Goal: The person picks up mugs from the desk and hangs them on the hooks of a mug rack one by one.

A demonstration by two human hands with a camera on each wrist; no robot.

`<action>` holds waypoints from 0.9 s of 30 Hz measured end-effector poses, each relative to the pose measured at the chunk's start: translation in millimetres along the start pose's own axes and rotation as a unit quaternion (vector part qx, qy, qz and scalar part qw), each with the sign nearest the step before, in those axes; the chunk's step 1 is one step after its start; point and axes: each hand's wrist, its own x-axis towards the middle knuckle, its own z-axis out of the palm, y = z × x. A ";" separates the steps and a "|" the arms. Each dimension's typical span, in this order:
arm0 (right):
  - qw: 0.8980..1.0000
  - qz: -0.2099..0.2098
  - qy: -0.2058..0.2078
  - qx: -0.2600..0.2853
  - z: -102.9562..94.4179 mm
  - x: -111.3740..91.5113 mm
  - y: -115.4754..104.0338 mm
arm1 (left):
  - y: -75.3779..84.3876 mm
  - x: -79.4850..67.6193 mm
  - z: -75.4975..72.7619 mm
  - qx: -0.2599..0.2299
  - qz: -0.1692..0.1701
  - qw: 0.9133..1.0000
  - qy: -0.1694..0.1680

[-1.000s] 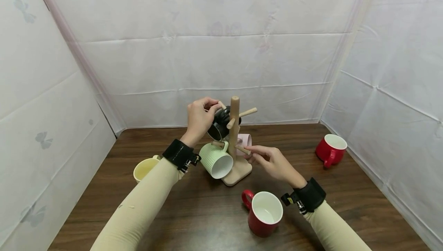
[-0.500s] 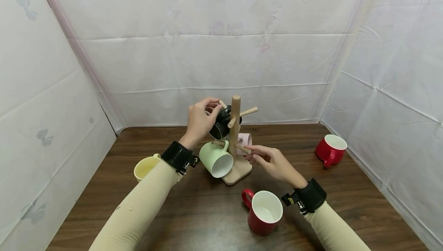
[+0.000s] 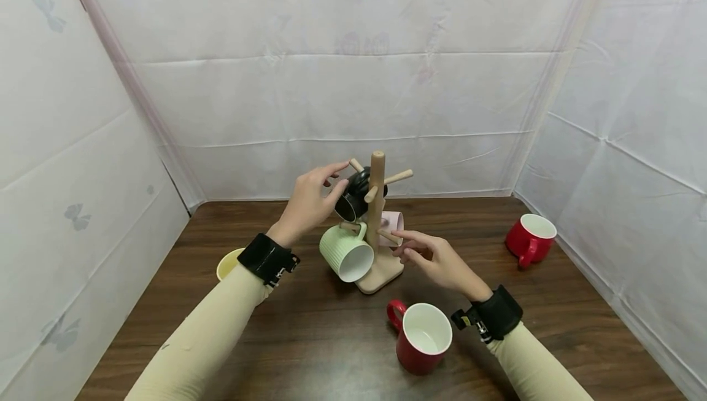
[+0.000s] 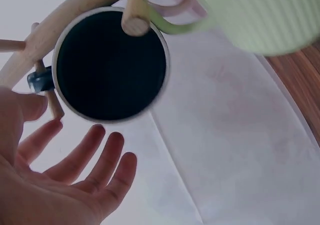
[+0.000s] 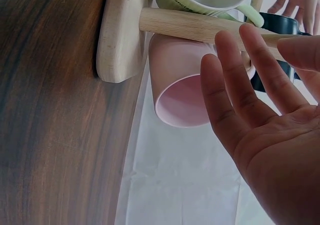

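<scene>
A wooden mug tree (image 3: pixel 377 171) stands on the table, with mugs hanging from its pegs. A black mug (image 3: pixel 349 203) hangs on an upper left peg, its dark inside facing the left wrist camera. My left hand (image 3: pixel 307 202) is beside it, fingers spread and loosely bent, thumb and index close to the peg's end. Below hangs a ribbed light green mug (image 3: pixel 338 252), tilted mouth-down. Behind the post is a pink mug (image 5: pixel 175 67). My right hand (image 3: pixel 442 264) has its fingers extended at a lower right peg (image 3: pixel 390 237), index fingertip against it.
A red mug (image 3: pixel 418 352) with a white inside stands upright in front of the tree. Another red mug (image 3: pixel 518 240) is at the far right, near the cloth wall (image 3: pixel 635 161). My left forearm partly hides a yellow mug (image 3: pixel 225 264).
My left hand has let go of the black mug and drawn back left, its fingers opening. The mug stays hanging on its peg. The right hand has barely moved.
</scene>
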 end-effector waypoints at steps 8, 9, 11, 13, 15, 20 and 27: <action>1.000 -0.003 -0.010 0.002 1.4 1.9 1.6 | -23.6 -29.8 -24.5 0.072 -0.030 0.996 -0.049; 1.000 -0.004 -0.011 0.002 1.6 2.1 2.0 | -26.8 -34.4 -28.1 0.081 -0.041 0.995 -0.050; 1.000 -0.005 -0.012 0.000 2.3 2.1 2.5 | -32.5 -43.4 -35.0 0.103 -0.063 0.991 -0.053; 1.000 -0.005 -0.011 -0.005 3.3 1.6 2.2 | -38.0 -52.7 -41.3 0.124 -0.083 0.987 -0.060; 1.000 -0.005 -0.009 -0.012 4.4 1.0 2.0 | -41.7 -61.9 -47.3 0.139 -0.103 0.982 -0.076; 1.000 -0.007 -0.003 -0.020 6.2 -0.1 2.7 | -48.8 -81.9 -59.5 0.173 -0.136 0.966 -0.134; 0.999 -0.017 0.003 -0.037 8.5 -0.5 4.9 | -53.3 -104.5 -74.4 0.201 -0.157 0.949 -0.186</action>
